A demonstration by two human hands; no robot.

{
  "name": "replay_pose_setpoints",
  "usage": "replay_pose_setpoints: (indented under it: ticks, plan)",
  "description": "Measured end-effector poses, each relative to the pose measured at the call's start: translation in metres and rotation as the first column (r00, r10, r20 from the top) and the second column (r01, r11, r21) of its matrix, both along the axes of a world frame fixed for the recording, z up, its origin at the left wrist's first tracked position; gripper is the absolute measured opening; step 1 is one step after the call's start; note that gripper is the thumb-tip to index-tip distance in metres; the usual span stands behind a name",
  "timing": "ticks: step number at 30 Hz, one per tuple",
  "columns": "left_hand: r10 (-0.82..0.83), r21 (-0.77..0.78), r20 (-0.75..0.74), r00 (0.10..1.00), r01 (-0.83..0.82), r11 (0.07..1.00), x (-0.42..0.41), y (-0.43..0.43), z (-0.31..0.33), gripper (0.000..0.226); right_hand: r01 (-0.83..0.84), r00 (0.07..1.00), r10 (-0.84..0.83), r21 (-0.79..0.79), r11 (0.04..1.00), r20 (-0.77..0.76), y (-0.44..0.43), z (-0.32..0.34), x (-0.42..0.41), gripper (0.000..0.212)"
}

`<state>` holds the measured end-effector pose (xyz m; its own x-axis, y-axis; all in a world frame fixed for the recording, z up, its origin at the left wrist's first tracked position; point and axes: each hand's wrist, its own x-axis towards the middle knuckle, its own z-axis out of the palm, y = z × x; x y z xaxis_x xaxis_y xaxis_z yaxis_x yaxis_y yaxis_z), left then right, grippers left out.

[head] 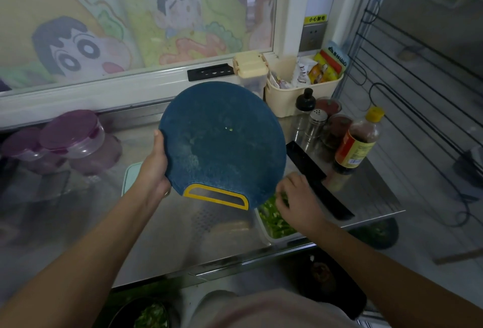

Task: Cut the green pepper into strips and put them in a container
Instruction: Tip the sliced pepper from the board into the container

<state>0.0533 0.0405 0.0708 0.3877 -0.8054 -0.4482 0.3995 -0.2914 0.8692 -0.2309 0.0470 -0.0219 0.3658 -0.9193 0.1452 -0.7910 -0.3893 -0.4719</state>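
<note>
Pepper strips already filled the white container near right. Your left hand clamped the tilted blue cutting board (nearly bare), your right hand spread fingers over the strips; little remained.

Yellow sticker above the socket reads "小心触电".

A round dark-blue plastic cutting board, matt and finely pebbled, carries a smooth yellow plastic handle loop. Beneath it the brushed stainless-steel desk gives dull, smeared reflections. Near the desk's left edge stand translucent plastic tubs with glossy purple lids; toward the right edge, a polished metal shaker and a matt black blade.
</note>
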Motion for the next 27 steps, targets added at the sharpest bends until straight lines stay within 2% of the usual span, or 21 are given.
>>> replay_pose_setpoints:
  ticks: [3,5,7,10,16,23,27]
  plan:
    - [-0.018,-0.005,0.015,1.000,0.018,1.000,0.004,-0.005,0.007,0.062,0.007,0.994,-0.001,-0.058,0.998,0.110,-0.027,0.033,0.012,0.015]
    - [-0.024,-0.018,0.032,0.999,0.025,1.000,0.004,-0.008,0.014,0.063,-0.039,0.987,0.056,-0.112,0.993,0.153,-0.047,0.062,0.025,0.031]
    - [-0.048,-0.051,0.038,0.998,0.050,0.997,0.002,-0.012,0.022,0.063,-0.118,0.980,0.142,-0.167,0.979,0.140,-0.061,0.088,0.041,0.048]
    - [-0.116,-0.089,0.073,0.991,0.122,0.989,-0.005,-0.017,0.035,0.059,-0.185,0.973,0.210,-0.219,0.958,0.097,-0.072,0.107,0.058,0.059]
    - [-0.206,-0.107,0.135,0.969,0.221,0.969,-0.017,-0.023,0.044,0.053,-0.256,0.965,0.260,-0.194,0.947,-0.002,-0.066,0.104,0.059,0.068]
    - [-0.301,-0.066,0.199,0.933,0.319,0.945,-0.034,-0.027,0.037,0.072,-0.242,0.970,0.235,-0.139,0.960,-0.068,-0.053,0.068,0.026,0.067]
    - [-0.315,-0.034,0.201,0.928,0.328,0.944,-0.041,-0.031,0.033,0.061,-0.236,0.971,0.228,-0.126,0.964,-0.075,-0.042,0.046,0.008,0.070]
